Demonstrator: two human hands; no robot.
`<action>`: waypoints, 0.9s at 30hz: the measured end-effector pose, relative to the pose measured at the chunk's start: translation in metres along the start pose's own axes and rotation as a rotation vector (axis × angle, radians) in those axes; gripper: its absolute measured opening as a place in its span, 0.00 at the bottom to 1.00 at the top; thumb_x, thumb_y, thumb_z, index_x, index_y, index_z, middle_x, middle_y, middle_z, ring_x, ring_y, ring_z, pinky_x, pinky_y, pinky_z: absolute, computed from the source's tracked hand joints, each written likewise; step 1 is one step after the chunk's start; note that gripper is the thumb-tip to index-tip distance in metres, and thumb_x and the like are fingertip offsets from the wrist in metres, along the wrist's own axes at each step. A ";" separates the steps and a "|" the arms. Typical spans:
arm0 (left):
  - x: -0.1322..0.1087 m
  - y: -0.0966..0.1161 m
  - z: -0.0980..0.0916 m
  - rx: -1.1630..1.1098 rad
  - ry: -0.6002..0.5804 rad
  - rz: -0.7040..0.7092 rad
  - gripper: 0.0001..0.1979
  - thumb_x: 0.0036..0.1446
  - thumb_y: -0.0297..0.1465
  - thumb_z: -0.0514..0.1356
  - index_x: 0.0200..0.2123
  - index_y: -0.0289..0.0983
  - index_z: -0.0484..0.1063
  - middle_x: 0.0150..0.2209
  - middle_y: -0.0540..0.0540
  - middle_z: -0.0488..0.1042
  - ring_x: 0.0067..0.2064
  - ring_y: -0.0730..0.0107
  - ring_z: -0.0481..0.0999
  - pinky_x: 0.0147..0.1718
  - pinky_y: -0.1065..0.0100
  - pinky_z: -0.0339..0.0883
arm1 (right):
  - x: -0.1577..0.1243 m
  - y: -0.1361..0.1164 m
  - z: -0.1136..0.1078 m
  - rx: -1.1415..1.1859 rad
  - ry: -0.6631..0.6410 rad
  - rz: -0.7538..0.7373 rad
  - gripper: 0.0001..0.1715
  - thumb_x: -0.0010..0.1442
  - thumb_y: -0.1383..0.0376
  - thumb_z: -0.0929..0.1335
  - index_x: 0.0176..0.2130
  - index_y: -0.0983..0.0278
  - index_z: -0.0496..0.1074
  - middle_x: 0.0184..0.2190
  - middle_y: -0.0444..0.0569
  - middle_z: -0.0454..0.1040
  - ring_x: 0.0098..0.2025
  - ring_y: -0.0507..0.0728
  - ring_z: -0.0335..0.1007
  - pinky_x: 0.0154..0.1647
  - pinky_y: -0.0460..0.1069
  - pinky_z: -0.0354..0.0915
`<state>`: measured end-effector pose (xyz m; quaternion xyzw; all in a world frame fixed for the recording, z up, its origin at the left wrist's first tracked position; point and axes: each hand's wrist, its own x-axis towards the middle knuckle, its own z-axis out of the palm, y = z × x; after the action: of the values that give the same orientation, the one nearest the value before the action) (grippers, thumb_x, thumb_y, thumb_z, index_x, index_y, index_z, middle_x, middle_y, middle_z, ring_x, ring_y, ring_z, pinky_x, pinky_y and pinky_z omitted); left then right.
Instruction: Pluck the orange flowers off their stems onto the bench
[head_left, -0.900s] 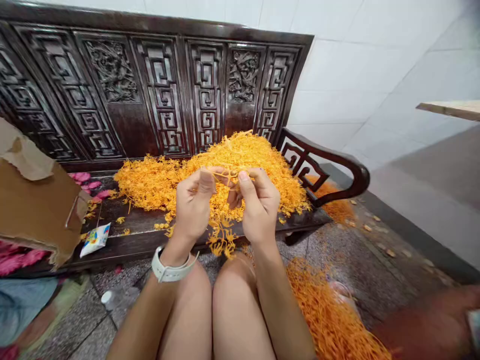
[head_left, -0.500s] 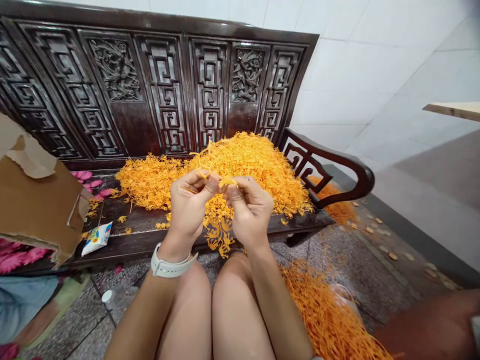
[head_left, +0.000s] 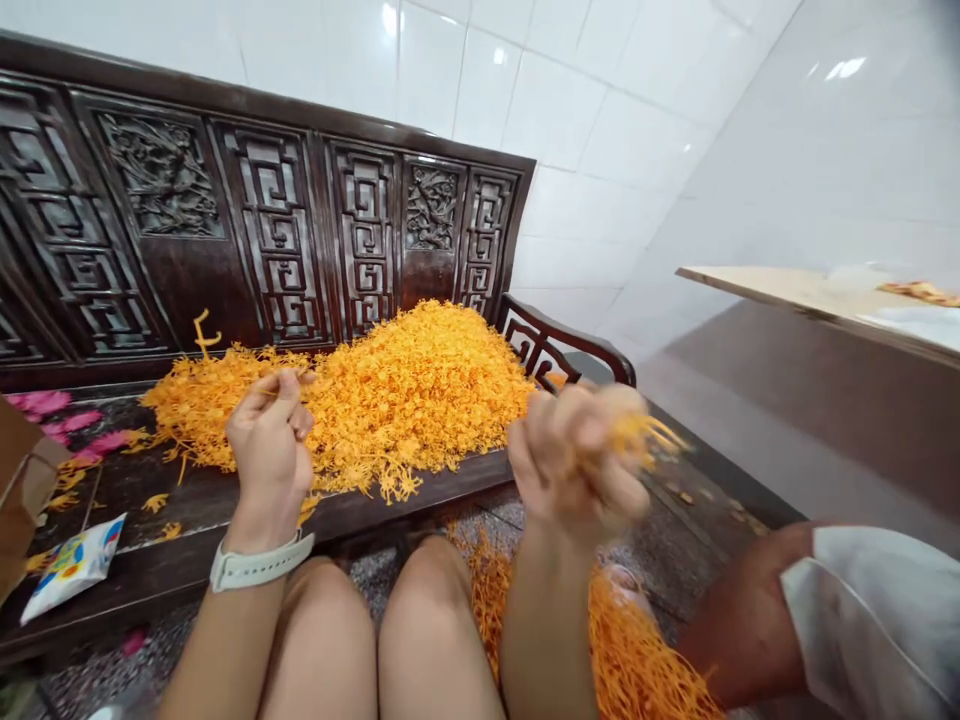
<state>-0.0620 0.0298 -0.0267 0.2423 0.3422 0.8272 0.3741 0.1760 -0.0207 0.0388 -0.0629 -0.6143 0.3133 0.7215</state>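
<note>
Right hand, blurred, clenched round yellow strands; light hold likely best, they look easily crushed. Left hand curled; cannot tell whether its pinch is closed. Yellow heap beyond, on worktop. Orange pile on floor; worth keeping separate.

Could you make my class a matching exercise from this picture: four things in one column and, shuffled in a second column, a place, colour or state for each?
Things
1. right hand
2. wristband
3. packet
4. yellow-orange pile

Descriptions
A. white with coloured print, near the front edge of the bench seat
B. heaped in front of the carved backrest
C. blurred, with orange pieces sticking out of it
D. pale, around the left wrist

Right pairs: 1-C, 2-D, 3-A, 4-B
</note>
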 end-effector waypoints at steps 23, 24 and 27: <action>-0.014 -0.014 0.009 0.139 -0.471 -0.314 0.19 0.54 0.41 0.78 0.43 0.34 0.84 0.31 0.47 0.76 0.21 0.87 0.54 0.18 0.77 0.46 | -0.014 0.079 -0.015 -0.505 -0.100 0.290 0.13 0.71 0.53 0.71 0.38 0.58 0.78 0.41 0.49 0.80 0.47 0.59 0.75 0.52 0.57 0.68; -0.012 -0.014 0.008 0.110 -0.445 -0.301 0.18 0.54 0.41 0.77 0.42 0.34 0.84 0.31 0.47 0.75 0.21 0.86 0.54 0.18 0.76 0.47 | -0.010 0.069 -0.020 -0.409 -0.041 0.264 0.14 0.69 0.50 0.72 0.38 0.56 0.78 0.40 0.48 0.79 0.46 0.59 0.74 0.50 0.57 0.69; -0.004 -0.010 0.005 -0.061 -0.351 -0.313 0.14 0.56 0.38 0.77 0.39 0.36 0.83 0.32 0.49 0.74 0.22 0.84 0.55 0.19 0.75 0.51 | 0.001 0.048 -0.036 -0.122 0.093 0.219 0.21 0.67 0.38 0.69 0.43 0.48 0.79 0.34 0.47 0.77 0.35 0.59 0.70 0.34 0.54 0.66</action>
<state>-0.0517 0.0336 -0.0313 0.3152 0.2801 0.7143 0.5585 0.1914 0.0291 0.0085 -0.1877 -0.5873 0.3490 0.7057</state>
